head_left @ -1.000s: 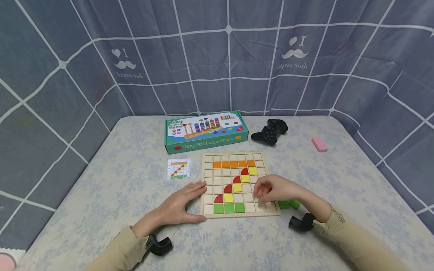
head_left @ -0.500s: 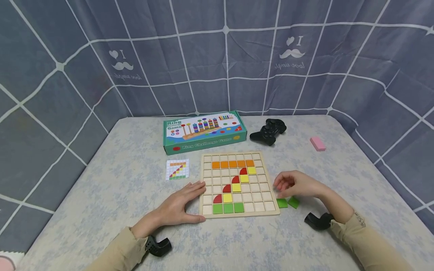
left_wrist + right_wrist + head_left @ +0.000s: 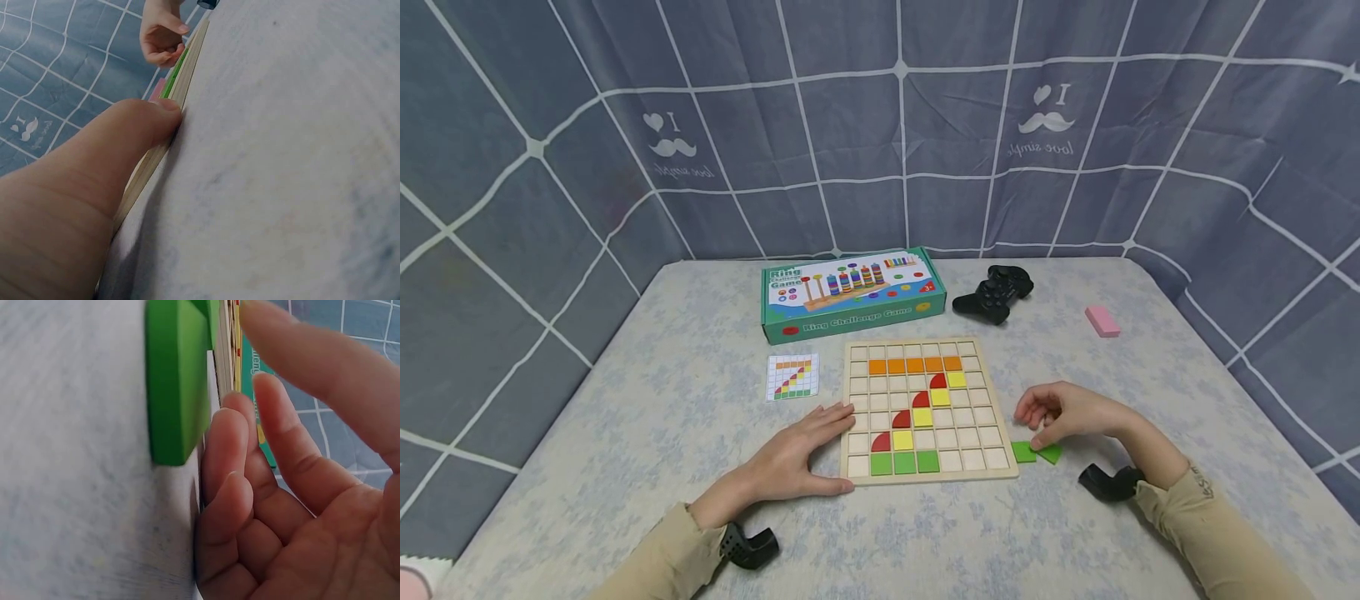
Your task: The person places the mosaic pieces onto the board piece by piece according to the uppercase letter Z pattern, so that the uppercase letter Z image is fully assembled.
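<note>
A wooden grid board (image 3: 973, 460) lies on the table, holding an orange row, a diagonal of red quarter-round and yellow square tiles, and several green tiles (image 3: 904, 462) at its near edge. My left hand (image 3: 797, 454) rests at the board's left side, fingers straight on the rim and thumb (image 3: 150, 119) against the near corner. Right of the board lie two loose green tiles, one (image 3: 1023, 452) by its edge and another (image 3: 1051, 454) partly under my right hand (image 3: 1075, 412). In the right wrist view the thumb and loosely bent fingers hold nothing, close to a green tile (image 3: 178, 387).
A pattern card (image 3: 793, 377) lies left of the board. Behind stand a green Ring Challenge Game box (image 3: 853, 296) and a black game controller (image 3: 995, 294). A pink block (image 3: 1102, 321) lies at the far right. A tiled-print curtain (image 3: 850, 125) hangs round the table.
My right hand has moved right, off the board's lower right part, and has come down over the loose green tiles. The left hand has stayed on the board's edge.
</note>
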{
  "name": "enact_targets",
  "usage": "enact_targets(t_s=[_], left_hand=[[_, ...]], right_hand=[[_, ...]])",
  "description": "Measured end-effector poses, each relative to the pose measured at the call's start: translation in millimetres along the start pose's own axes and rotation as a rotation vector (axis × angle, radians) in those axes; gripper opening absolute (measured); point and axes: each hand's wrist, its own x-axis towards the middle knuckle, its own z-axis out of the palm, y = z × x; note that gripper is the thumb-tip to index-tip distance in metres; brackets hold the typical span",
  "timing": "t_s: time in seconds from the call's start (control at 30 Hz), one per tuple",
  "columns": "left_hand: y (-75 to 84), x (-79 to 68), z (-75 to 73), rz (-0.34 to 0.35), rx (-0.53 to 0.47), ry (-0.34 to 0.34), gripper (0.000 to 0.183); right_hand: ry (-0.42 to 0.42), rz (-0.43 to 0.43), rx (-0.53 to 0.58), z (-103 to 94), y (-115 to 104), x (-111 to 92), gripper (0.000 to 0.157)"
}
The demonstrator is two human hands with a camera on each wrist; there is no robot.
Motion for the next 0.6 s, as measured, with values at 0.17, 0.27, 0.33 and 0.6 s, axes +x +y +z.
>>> enact_targets(t_s=[0.17,0.27,0.33,0.6], left_hand=[[-0.9,-0.2,0.6,0.0,0.001,0.005,0.086],[-0.7,-0.3,0.4,0.006,0.005,0.002,0.086],[0.0,-0.2,0.0,0.006,0.002,-0.002,0.085],[2.0,1.0,-1.7,0.0,-0.008,-0.013,0.085]], right_hand=[[-0.015,-0.017,-0.024,2.0,0.3,0.2,0.035],[-0.008,-0.015,-0.054,3.7,-1.9,0.0,0.034],[-0.001,-0.005,-0.071,4.7,-3.9,-0.3,0.034],[0.002,0.021,-0.087,7.9,-7.9,0.9,0.033]])
